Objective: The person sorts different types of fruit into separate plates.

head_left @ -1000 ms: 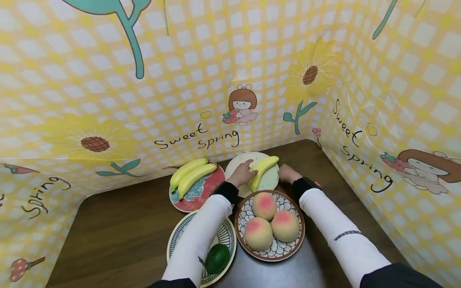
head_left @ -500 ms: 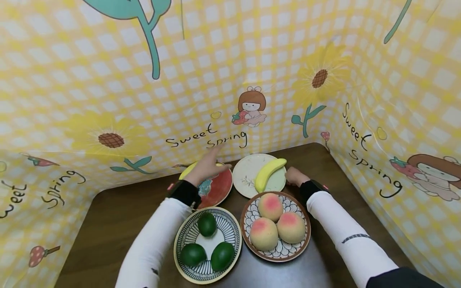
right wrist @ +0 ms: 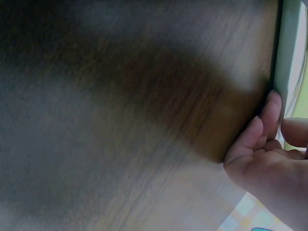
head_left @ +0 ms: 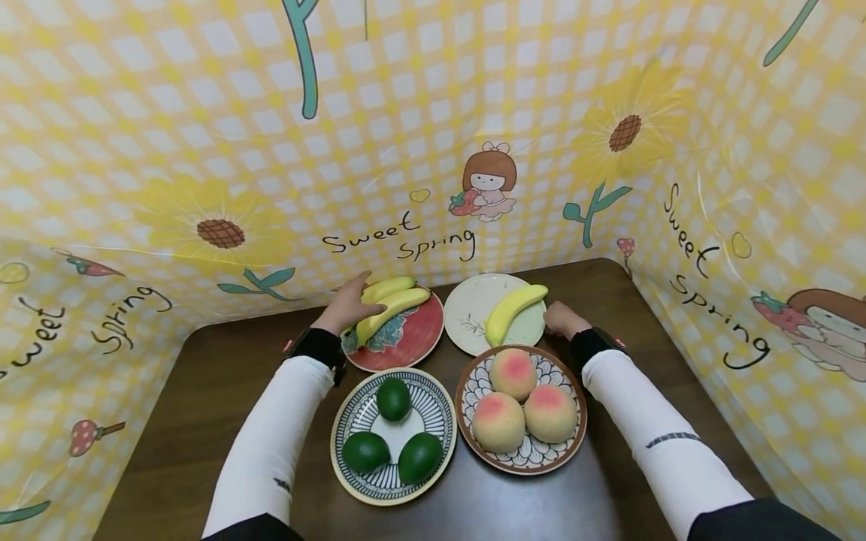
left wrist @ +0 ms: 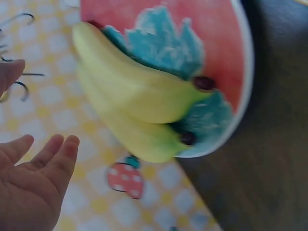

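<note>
Two yellow bananas point(head_left: 387, 303) with dark tips lie beside the left hand's point(head_left: 348, 306) open grip.

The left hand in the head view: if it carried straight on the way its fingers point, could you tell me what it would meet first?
Most likely the two bananas on the red plate. The left hand reaches with straight fingers beside them; whether it already touches them is unclear.
</note>
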The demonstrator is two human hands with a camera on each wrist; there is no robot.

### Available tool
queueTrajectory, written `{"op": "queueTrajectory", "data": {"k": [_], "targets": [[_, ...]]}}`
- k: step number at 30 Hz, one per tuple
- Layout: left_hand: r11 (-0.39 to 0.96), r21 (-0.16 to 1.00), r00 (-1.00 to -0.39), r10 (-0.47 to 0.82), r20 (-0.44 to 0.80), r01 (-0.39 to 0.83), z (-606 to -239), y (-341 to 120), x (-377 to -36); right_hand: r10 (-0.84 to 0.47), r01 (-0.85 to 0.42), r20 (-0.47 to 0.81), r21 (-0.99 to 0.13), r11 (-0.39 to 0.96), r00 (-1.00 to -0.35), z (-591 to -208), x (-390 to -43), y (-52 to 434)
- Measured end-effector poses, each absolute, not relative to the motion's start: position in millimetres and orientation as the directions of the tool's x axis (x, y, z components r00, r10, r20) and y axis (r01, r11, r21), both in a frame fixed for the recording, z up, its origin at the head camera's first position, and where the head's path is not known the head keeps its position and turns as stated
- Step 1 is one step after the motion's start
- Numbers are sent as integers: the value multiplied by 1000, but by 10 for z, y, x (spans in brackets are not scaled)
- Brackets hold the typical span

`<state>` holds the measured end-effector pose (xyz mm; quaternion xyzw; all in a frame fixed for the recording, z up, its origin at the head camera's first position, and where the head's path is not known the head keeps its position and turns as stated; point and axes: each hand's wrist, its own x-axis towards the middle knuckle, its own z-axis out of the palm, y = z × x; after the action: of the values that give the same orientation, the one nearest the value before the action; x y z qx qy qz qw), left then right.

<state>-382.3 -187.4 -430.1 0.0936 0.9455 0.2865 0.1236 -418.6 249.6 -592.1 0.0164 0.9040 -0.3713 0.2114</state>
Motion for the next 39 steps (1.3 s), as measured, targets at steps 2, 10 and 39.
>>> {"op": "queueTrajectory", "data": {"k": [2, 10, 39], "targets": [[817, 570, -950, 241, -196, 90, -4364, -1933, -3844, -153, 156, -364, -690, 707, -919, -6428, -4502, 2648], [826, 556, -956, 229, -182, 93, -4556, -2071, -3936, -98, 216, -379, -700, 681, -920, -7060, -4934, 2882], [913, 370, -940, 265, -217, 172, -4954, -1568, -4158, -74, 206, -370, -659, 723, -926, -6177, -4291, 2564]]}}
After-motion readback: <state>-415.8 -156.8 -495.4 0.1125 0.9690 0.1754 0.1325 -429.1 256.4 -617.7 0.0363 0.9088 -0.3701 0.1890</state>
